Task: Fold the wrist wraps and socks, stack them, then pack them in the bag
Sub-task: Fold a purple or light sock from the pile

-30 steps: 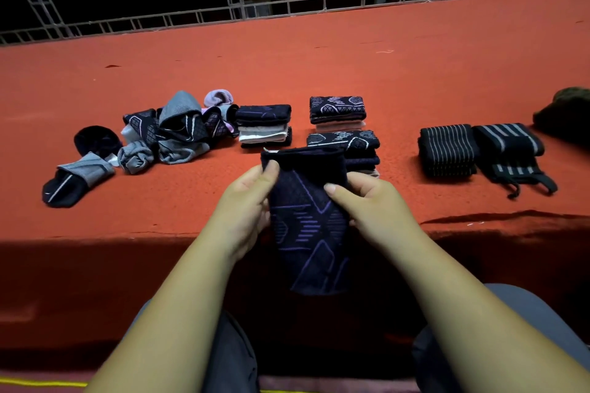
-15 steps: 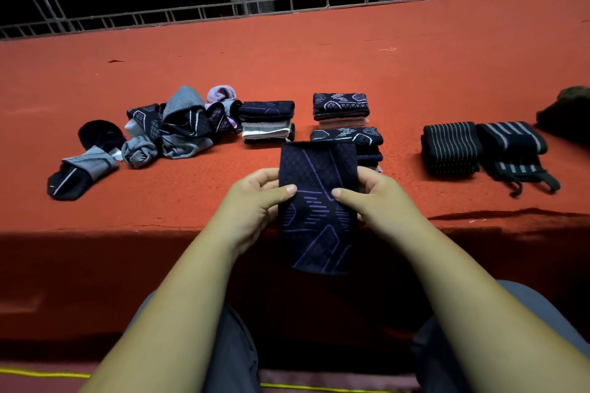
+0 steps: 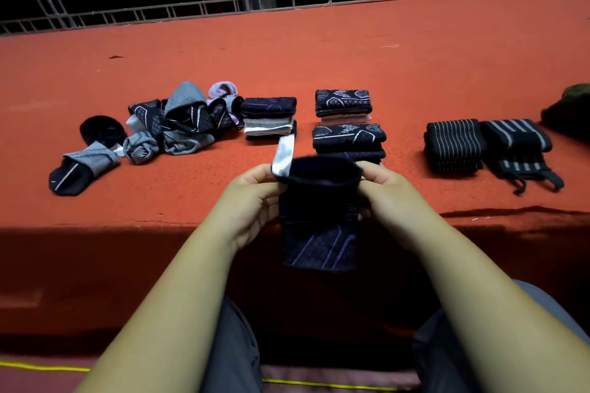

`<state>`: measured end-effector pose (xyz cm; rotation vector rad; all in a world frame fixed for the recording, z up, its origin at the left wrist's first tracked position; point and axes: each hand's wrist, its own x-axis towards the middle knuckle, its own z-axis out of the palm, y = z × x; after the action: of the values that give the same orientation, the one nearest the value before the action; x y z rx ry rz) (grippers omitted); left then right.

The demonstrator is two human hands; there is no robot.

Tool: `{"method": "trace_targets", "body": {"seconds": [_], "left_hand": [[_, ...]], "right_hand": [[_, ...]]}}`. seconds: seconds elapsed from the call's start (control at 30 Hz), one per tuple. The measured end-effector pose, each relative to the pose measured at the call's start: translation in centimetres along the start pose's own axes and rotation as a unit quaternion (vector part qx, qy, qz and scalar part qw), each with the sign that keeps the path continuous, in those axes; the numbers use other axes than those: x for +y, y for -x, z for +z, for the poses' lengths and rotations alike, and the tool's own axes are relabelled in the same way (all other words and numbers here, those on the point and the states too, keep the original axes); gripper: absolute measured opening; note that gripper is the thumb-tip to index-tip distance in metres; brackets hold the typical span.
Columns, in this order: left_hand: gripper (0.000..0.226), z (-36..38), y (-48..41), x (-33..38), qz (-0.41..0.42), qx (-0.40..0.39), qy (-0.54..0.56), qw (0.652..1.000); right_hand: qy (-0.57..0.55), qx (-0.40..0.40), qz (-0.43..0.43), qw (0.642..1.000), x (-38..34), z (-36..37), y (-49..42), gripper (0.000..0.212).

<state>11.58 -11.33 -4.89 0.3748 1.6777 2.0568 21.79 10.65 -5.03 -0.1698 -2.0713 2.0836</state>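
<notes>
Socks everywhere on this red carpeted platform [image 3: 319, 51], so going from the left: a black sock with a grey cuff [image 3: 79, 171] lies on its own, a dark bunched-up sock [image 3: 102, 131] sits just behind it, and then there's a loose pile of unfolded socks [image 3: 178, 124] in grey and black, with a lilac sock [image 3: 223, 89] poking up at its back. Touching the right side of that pile is a neat stack of folded socks [image 3: 269, 118], dark ones on top and pale ones lower down. In the middle, off the platform's front edge and over the person's lap, the left hand [image 3: 252, 198] and right hand [image 3: 392, 195] hold up a dark sock with purple lines [image 3: 319, 226]. Left fingers are curled round its top left corner, right fingers pinch the top right corner, and the rest hangs straight down. The top edge is bent over, and a white strip [image 3: 283, 155] sticks up by the left thumb; can't tell if it belongs to the same sock. Behind the hands are two more folded piles, a near stack [image 3: 349, 140] and a far stack [image 3: 343, 102], both dark with pale patterns. Further right, well apart from those, a folded striped wrist wrap [image 3: 453, 145] sits just beside a second wrist wrap [image 3: 514, 143], whose loops trail toward the front. A dark greenish lump [image 3: 571, 108] is cut off at the right edge, no clue what it is. A metal truss [image 3: 287, 0] runs along the back.
</notes>
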Motion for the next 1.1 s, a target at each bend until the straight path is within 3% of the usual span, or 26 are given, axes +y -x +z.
{"method": "trace_targets", "body": {"seconds": [0.1, 0.17, 0.23, 0.33, 0.4, 0.47, 0.53, 0.7, 0.87, 0.97, 1.1], "left_hand": [[0.033, 0.2, 0.2, 0.3, -0.009, 0.017, 0.001, 1.000], [0.036, 0.5, 0.3, 0.4, -0.011, 0.019, 0.001, 1.000], [0.035, 0.5, 0.3, 0.4, -0.008, 0.031, 0.011, 0.999], [0.028, 0.6, 0.1, 0.5, -0.014, 0.039, 0.039, 0.998], [0.022, 0.7, 0.4, 0.4, -0.019, 0.018, 0.030, 0.999], [0.030, 0.6, 0.6, 0.0, -0.019, -0.015, -0.011, 1.000], [0.040, 0.4, 0.6, -0.5, -0.009, -0.042, -0.048, 0.998], [0.041, 0.6, 0.8, 0.0, 0.025, -0.026, -0.003, 0.999], [0.042, 1.1, 0.7, 0.4, 0.050, 0.006, 0.053, 0.997], [0.037, 1.0, 0.7, 0.7, 0.040, 0.016, 0.051, 0.998], [0.035, 0.3, 1.3, 0.9, -0.015, -0.059, -0.026, 0.998]], "right_hand": [[-0.008, 0.014, 0.017, 1.000, -0.3, -0.1, 0.3, 0.027], [-0.020, 0.019, 0.022, 0.999, -0.3, 0.0, 0.2, 0.036], [-0.042, 0.024, 0.022, 0.999, -0.5, 0.0, 0.2, 0.042], [-0.080, 0.005, 0.012, 0.997, -0.4, 0.0, 0.4, 0.034], [-0.037, -0.003, -0.012, 0.999, 0.1, -0.3, 0.3, 0.023], [0.057, -0.001, -0.039, 0.998, 0.5, -0.5, 0.5, 0.016], [0.093, 0.013, -0.057, 0.994, 0.6, -0.3, 0.6, 0.021], [0.005, -0.002, -0.060, 0.998, 0.3, 0.4, 0.9, 0.037], [0.088, -0.045, -0.058, 0.993, 0.4, 0.0, 0.7, 0.004], [0.076, -0.021, -0.048, 0.996, 0.6, 0.1, 0.4, 0.008], [0.052, 0.000, -0.051, 0.997, 0.9, 0.4, 0.3, 0.005]]}}
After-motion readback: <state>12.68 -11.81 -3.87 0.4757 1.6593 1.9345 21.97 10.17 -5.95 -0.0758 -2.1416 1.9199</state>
